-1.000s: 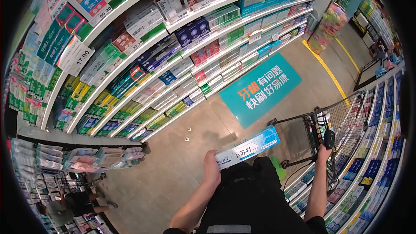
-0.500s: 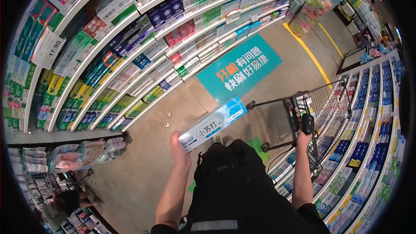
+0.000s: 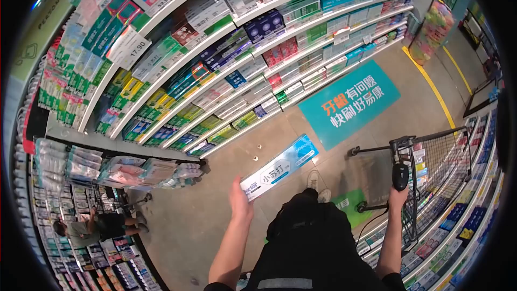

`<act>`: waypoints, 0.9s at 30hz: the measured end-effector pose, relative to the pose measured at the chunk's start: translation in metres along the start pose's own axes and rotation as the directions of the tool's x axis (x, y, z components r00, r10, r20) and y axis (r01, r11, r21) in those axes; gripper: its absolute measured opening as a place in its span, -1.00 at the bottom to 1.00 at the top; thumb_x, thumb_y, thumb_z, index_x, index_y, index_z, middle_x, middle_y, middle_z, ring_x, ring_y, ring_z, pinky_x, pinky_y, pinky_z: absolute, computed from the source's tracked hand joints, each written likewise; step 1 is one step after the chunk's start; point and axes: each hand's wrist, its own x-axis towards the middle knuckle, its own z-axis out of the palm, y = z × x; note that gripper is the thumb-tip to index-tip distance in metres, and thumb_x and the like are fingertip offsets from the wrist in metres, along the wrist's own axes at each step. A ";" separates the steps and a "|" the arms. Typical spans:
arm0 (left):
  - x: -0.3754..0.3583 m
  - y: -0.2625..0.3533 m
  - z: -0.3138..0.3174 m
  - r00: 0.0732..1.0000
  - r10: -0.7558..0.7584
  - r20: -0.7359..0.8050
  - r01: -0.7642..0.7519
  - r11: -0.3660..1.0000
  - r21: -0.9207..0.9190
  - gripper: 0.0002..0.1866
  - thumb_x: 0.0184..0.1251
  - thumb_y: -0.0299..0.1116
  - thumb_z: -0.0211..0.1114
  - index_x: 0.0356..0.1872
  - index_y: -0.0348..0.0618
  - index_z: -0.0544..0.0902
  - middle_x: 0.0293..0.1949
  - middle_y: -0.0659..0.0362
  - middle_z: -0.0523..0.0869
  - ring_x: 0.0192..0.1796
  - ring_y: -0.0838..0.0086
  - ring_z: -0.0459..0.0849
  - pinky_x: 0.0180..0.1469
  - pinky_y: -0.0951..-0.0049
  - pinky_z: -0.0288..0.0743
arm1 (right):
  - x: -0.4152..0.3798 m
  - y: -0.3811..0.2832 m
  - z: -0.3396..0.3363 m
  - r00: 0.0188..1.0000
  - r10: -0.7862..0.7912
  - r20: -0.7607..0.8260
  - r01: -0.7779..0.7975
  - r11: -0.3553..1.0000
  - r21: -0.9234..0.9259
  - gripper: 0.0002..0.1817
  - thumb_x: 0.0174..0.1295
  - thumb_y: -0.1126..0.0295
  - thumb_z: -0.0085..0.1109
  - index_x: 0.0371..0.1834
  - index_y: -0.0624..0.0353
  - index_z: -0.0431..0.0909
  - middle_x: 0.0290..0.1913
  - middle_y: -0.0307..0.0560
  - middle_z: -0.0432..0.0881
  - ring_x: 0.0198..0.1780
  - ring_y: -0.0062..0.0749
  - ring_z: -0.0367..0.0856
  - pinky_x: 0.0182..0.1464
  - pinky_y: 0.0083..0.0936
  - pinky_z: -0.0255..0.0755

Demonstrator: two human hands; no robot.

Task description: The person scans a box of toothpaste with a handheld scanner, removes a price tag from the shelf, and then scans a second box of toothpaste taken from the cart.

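The left hand (image 3: 242,199) grips one end of the box (image 3: 281,167). The box is long, white and blue, and sticks out past the fingers with its other end free. It is in the air over the floor (image 3: 183,226), and it does not touch the shelf (image 3: 237,121) ahead of the left hand. There is open floor between the box and the low edge of that shelf.

The right hand (image 3: 397,196) is at the near end of the cart (image 3: 439,153), with a black thing (image 3: 399,177) right at its fingers. I cannot tell if it is closed on the black thing or on the cart's bar.

The shoes (image 3: 318,184) are between the two hands. A green patch (image 3: 349,207) is just left of the right hand, and a cart wheel (image 3: 362,206) is by it. A blue mat (image 3: 349,105) lies ahead, between the hands.

The cart is close to the other shelf (image 3: 449,237), so there is little room to the right of the right hand. Left of the left hand, there is open floor before the bags (image 3: 121,170). A person (image 3: 86,231) is farther left.
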 end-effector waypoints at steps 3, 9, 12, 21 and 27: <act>-0.008 0.009 -0.023 1.000 0.015 -0.022 -0.015 0.999 0.030 -0.62 0.45 0.01 0.02 -0.05 -0.11 0.44 -0.32 0.15 0.69 -0.33 0.39 0.71 -0.46 0.40 0.51 | -0.020 -0.018 -0.003 0.999 0.020 0.035 -0.019 0.999 -0.044 -0.44 -0.14 0.46 0.20 0.07 0.27 0.48 -0.11 0.20 0.60 -0.05 0.10 0.58 0.05 -0.23 0.40; 0.012 0.039 -0.042 0.999 0.049 -0.024 -0.049 0.999 -0.003 -0.65 0.46 -0.01 0.03 -0.08 -0.10 0.44 -0.32 0.16 0.70 -0.36 0.42 0.69 -0.46 0.41 0.48 | -0.069 -0.030 0.015 0.982 -0.153 -0.109 0.121 0.959 -0.257 -0.31 -0.19 0.44 0.26 0.17 0.25 0.41 -0.06 0.25 0.55 0.02 0.22 0.49 0.13 -0.11 0.33; 0.047 0.051 -0.058 0.998 0.054 0.023 -0.054 0.998 -0.019 -0.66 0.46 -0.02 0.03 -0.11 -0.11 0.45 -0.33 0.16 0.69 -0.37 0.42 0.68 -0.45 0.40 0.47 | -0.093 -0.039 0.028 0.982 -0.120 -0.146 0.063 0.937 -0.343 -0.31 -0.20 0.41 0.27 0.17 0.24 0.42 0.01 0.19 0.52 0.10 0.11 0.44 0.23 -0.11 0.20; 0.180 0.152 -0.119 0.987 0.066 0.144 -0.057 0.996 -0.068 -0.78 0.45 -0.16 0.11 -0.19 -0.08 0.43 -0.34 0.18 0.63 -0.34 0.45 0.67 -0.42 0.40 0.50 | -0.151 -0.069 0.073 0.913 -0.327 -0.242 0.138 0.808 -0.573 -0.34 -0.15 0.38 0.29 0.15 0.27 0.41 0.08 0.14 0.49 0.16 0.08 0.38 0.28 -0.16 0.12; 0.246 0.253 -0.153 0.906 0.356 0.228 -0.356 0.934 -0.042 -0.80 0.39 -0.33 0.23 -0.11 -0.15 0.44 -0.27 0.25 0.56 -0.20 0.53 0.58 -0.19 0.47 0.51 | -0.178 -0.088 0.096 0.918 -0.307 -0.251 0.093 0.782 -0.616 -0.31 -0.13 0.40 0.31 0.19 0.26 0.40 0.07 0.18 0.50 0.15 0.12 0.39 0.27 -0.14 0.17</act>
